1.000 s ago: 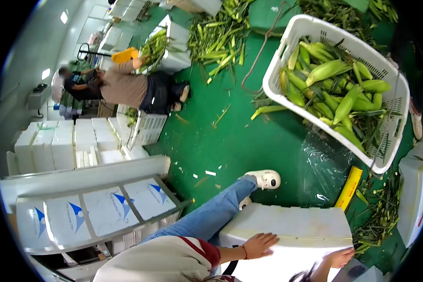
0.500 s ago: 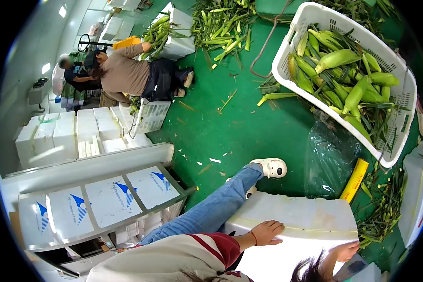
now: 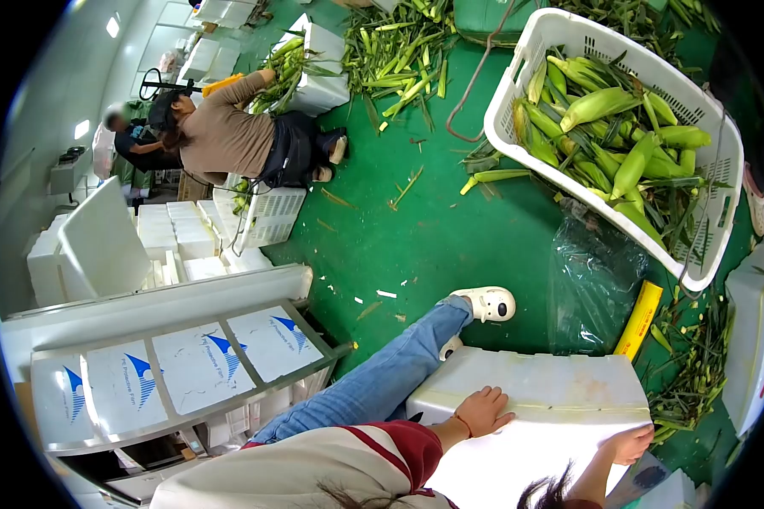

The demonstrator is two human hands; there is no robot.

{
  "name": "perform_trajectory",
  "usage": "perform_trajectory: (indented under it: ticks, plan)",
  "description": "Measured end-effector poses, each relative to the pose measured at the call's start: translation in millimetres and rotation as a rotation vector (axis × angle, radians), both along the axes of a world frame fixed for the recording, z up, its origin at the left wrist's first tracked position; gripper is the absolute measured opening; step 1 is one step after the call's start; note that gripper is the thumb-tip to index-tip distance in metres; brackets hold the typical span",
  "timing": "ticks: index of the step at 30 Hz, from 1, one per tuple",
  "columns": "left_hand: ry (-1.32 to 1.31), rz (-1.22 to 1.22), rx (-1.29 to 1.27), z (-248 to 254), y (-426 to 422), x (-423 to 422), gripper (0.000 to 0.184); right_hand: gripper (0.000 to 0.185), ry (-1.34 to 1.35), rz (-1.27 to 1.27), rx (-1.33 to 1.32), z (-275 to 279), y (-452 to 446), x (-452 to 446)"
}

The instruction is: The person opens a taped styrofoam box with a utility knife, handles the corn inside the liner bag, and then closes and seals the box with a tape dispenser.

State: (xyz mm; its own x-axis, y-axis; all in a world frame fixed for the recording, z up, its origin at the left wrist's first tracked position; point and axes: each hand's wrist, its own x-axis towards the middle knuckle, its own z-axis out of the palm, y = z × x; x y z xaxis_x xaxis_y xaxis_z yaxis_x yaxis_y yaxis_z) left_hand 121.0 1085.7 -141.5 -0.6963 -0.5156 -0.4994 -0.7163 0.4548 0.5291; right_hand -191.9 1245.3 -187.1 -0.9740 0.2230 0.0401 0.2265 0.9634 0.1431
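In front of my body is a closed white foam box [image 3: 526, 380], its light surfaces partly washed out by glare. My left hand [image 3: 484, 412] lies on the box near the seam, fingers spread apart, with a thin band at the wrist. At the box's right end, my right hand [image 3: 630, 444] is bent over the edge, its fingers curled against the corner. Loose dark hair covers part of the right forearm. A yellow tube-like piece [image 3: 639, 319] and a clear plastic bag [image 3: 590, 293] lie just beyond the box.
A white crate [image 3: 505, 93] of corn in husks stands upper right. Leaf scraps [image 3: 694, 373] cover the floor at right. Another person [image 3: 225, 131] bends over corn at upper left. Film-covered panels [image 3: 204, 356] and stacked foam boxes [image 3: 178, 229] stand left.
A white foam panel now stands tilted above the stacked boxes at left. My hands stay on the foam box, with only slight shifts. The view has moved a little.
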Motion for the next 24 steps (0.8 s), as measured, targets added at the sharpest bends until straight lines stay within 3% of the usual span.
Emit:
perform_trajectory:
  ticks: [24]
  plan:
    - [0.012,-0.026,-0.058,-0.6,3.2,1.6,0.029,0.054,-0.005,0.000,0.006,-4.8,8.0,-1.1]
